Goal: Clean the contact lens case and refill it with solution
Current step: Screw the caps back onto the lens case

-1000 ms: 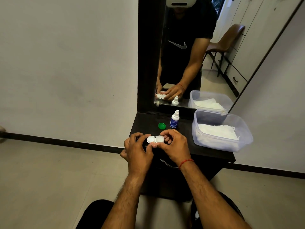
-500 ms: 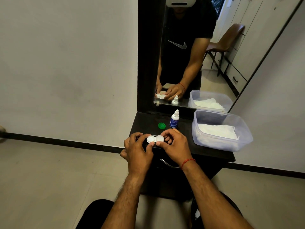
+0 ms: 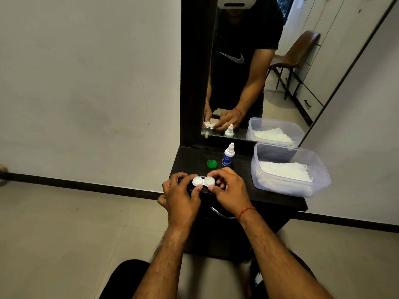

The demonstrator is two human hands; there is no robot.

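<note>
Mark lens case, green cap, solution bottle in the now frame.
lens case [image 3: 203, 181], head view, on the bridge between its two round white wells
green cap [image 3: 211, 163], head view, centre of its top face
solution bottle [image 3: 228, 156], head view, on the white body just above the blue label

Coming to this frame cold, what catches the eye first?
Both hands meet at the front of the dark dresser top, left hand and right hand pinching a white contact lens case between them. Just behind are a loose green cap and an upright dropper bottle; a clear tub of white tissues sits to the right.
</note>
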